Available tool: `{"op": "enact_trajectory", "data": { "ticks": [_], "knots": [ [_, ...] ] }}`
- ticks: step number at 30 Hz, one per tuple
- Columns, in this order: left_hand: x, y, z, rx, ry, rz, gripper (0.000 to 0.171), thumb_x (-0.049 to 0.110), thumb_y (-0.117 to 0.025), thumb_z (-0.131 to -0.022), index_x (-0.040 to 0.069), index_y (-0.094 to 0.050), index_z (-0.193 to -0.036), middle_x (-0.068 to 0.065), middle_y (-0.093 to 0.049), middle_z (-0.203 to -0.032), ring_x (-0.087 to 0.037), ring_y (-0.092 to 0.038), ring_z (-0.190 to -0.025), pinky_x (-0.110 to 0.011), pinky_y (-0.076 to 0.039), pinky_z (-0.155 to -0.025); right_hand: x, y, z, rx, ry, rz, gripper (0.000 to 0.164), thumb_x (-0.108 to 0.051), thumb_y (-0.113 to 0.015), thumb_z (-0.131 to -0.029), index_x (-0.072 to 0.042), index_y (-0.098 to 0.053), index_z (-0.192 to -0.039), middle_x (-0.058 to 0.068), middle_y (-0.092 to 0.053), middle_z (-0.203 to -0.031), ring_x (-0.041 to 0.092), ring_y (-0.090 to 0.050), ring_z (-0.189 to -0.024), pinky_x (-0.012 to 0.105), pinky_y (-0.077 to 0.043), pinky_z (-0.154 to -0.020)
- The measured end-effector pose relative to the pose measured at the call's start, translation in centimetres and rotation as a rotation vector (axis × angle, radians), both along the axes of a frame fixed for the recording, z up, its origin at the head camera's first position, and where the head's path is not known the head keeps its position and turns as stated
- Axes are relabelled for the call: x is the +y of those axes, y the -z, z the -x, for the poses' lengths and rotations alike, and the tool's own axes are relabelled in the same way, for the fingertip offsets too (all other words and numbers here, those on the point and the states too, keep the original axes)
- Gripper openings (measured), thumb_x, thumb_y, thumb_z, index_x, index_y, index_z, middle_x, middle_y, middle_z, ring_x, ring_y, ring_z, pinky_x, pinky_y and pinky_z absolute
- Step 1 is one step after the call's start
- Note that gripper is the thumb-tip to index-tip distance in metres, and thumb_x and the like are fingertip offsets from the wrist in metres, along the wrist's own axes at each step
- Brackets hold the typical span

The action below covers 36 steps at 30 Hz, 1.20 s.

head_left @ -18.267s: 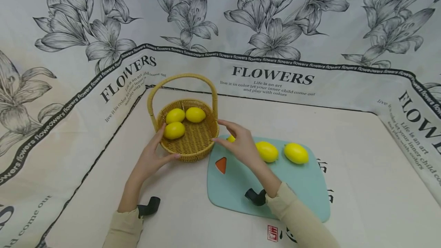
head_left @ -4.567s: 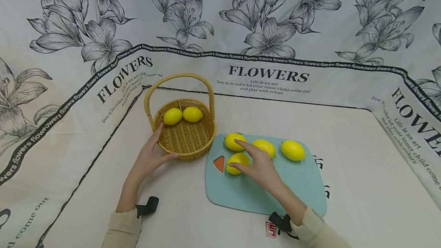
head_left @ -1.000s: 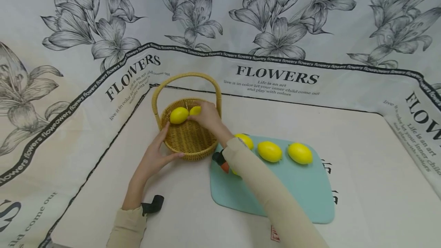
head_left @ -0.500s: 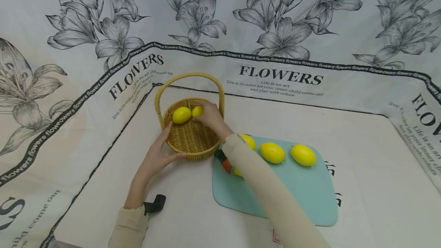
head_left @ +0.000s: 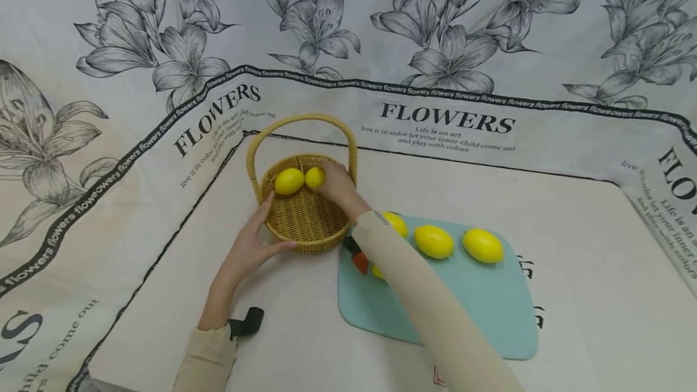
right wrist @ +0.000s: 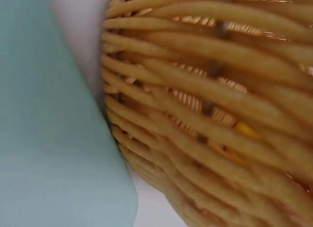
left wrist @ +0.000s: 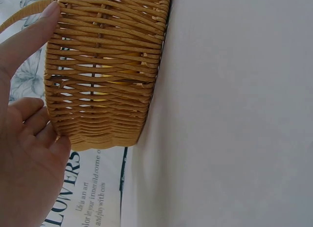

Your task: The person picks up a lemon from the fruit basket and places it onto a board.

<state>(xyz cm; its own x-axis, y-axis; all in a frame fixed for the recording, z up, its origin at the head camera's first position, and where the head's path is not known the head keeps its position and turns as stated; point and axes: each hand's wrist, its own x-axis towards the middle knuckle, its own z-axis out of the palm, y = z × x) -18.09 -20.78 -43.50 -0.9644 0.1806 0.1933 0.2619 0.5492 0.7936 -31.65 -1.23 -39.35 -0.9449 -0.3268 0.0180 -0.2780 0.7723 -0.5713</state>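
A wicker basket (head_left: 307,222) with a tall handle stands at centre left, two lemons at the back of its inside. My left hand (head_left: 247,253) holds the basket's near left side, index finger and thumb spread along the rim. In the left wrist view its thumb touches the rim and the other fingers bend against the weave. My right hand (head_left: 337,185) reaches into the basket and grips the right-hand lemon (head_left: 314,178), covering part of it. Beside that, the left-hand lemon (head_left: 289,181) lies free. In the right wrist view the basket's wall (right wrist: 195,104) hides the hand.
A pale teal cutting board (head_left: 446,301) with an orange-red triangle (head_left: 359,263) near its left edge lies right of the basket. Several lemons (head_left: 434,242) rest on it, some partly behind my right sleeve (head_left: 425,295). Floral printed cloth rises behind.
Since the oldest frame one lemon has gone from basket to board. My right hand has since moved from the board into the basket onto another lemon. My left hand keeps its place.
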Motion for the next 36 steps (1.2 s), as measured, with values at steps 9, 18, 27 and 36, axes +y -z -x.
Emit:
{"op": "enact_trajectory", "data": {
  "ticks": [9, 18, 27, 36],
  "knots": [
    [0.1, -0.2, -0.1, 0.003, 0.002, -0.004, 0.109, 0.044, -0.081, -0.076, 0.021, -0.011, -0.156, -0.004, -0.01, -0.161, -0.027, -0.012, -0.146, -0.052, -0.016, -0.116, 0.0, 0.3, -0.1, 0.036, 0.005, -0.032, 0.048, -0.005, -0.074, -0.084, 0.0, -0.057, -0.129, 0.014, -0.061, -0.123, 0.024, -0.056, -0.112, 0.035, -0.046, -0.097],
    [0.1, 0.0, -0.1, 0.003, 0.0, -0.001, 0.108, 0.043, -0.08, -0.076, 0.024, -0.011, -0.156, -0.003, -0.01, -0.161, -0.026, -0.012, -0.146, -0.051, -0.016, -0.117, 0.0, 0.3, -0.4, 0.043, 0.012, -0.046, 0.047, -0.01, -0.075, -0.085, 0.0, -0.059, -0.128, 0.013, -0.062, -0.122, 0.023, -0.058, -0.109, 0.034, -0.048, -0.093],
    [0.2, -0.1, -0.1, 0.0, 0.004, -0.002, 0.108, 0.044, -0.08, -0.076, 0.024, -0.01, -0.156, -0.001, -0.009, -0.161, -0.026, -0.012, -0.146, -0.051, -0.016, -0.116, 0.5, 0.2, -1.0, 0.066, 0.013, -0.031, 0.045, -0.013, -0.075, -0.085, 0.001, -0.06, -0.126, 0.013, -0.063, -0.121, 0.023, -0.059, -0.106, 0.034, -0.05, -0.089],
    [0.1, 0.0, -0.1, 0.005, 0.0, 0.015, 0.109, 0.043, -0.081, -0.075, 0.027, -0.009, -0.156, -0.003, -0.009, -0.161, -0.029, -0.013, -0.145, -0.053, -0.018, -0.116, 0.9, 0.0, -1.8, 0.075, 0.005, 0.025, 0.051, -0.013, -0.074, -0.086, 0.001, -0.057, -0.132, 0.014, -0.06, -0.128, 0.024, -0.057, -0.114, 0.034, -0.049, -0.094]
  ]
}}
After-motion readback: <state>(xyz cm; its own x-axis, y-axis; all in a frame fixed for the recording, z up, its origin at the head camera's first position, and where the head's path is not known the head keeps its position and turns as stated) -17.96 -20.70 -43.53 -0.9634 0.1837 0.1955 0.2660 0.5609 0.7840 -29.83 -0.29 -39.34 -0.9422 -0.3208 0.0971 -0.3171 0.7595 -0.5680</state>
